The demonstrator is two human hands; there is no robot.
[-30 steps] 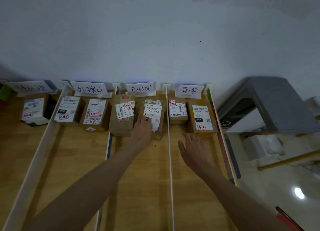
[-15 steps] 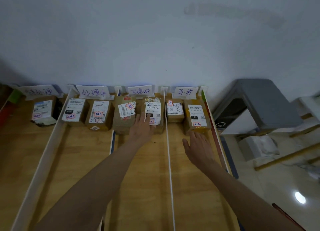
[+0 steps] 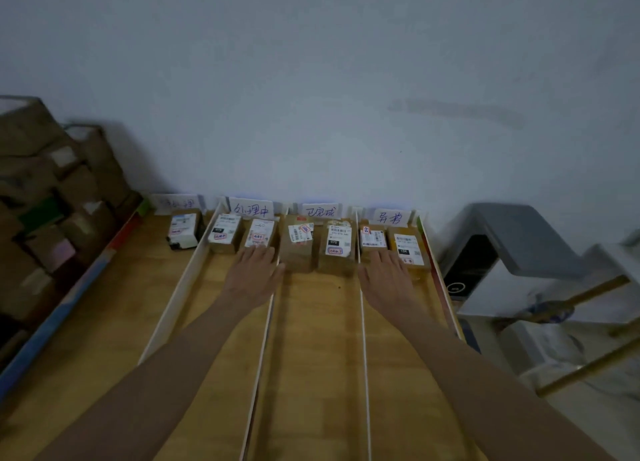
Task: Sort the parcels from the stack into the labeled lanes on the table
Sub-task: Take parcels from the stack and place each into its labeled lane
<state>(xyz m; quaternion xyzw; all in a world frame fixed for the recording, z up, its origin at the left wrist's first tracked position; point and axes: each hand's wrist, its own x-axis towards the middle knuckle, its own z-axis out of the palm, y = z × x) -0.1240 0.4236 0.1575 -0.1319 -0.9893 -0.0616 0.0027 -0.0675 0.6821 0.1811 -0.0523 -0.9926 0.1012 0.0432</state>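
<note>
Several brown parcels with white labels sit at the far ends of the wooden lanes, under handwritten lane signs (image 3: 251,210). My left hand (image 3: 254,270) lies flat with straight fingers in the second lane, its fingertips at a parcel (image 3: 260,235) there. My right hand (image 3: 388,278) is spread flat in the rightmost lane, fingers reaching a small parcel (image 3: 373,238) and a yellowish parcel (image 3: 408,249). Neither hand holds anything. Two parcels (image 3: 337,244) stand in the third lane. A stack of cardboard parcels (image 3: 52,211) rises at the far left.
White dividers (image 3: 363,322) separate the lanes on the wooden table (image 3: 311,356). One parcel (image 3: 183,228) sits in the leftmost lane. A grey machine (image 3: 512,239) and white shelving with gold bars (image 3: 571,322) stand to the right of the table. A wall runs behind.
My left hand left the third-lane parcel and moved left into the second lane. My right hand slid forward to the rightmost-lane parcels. The view swung left, bringing the stack into sight.
</note>
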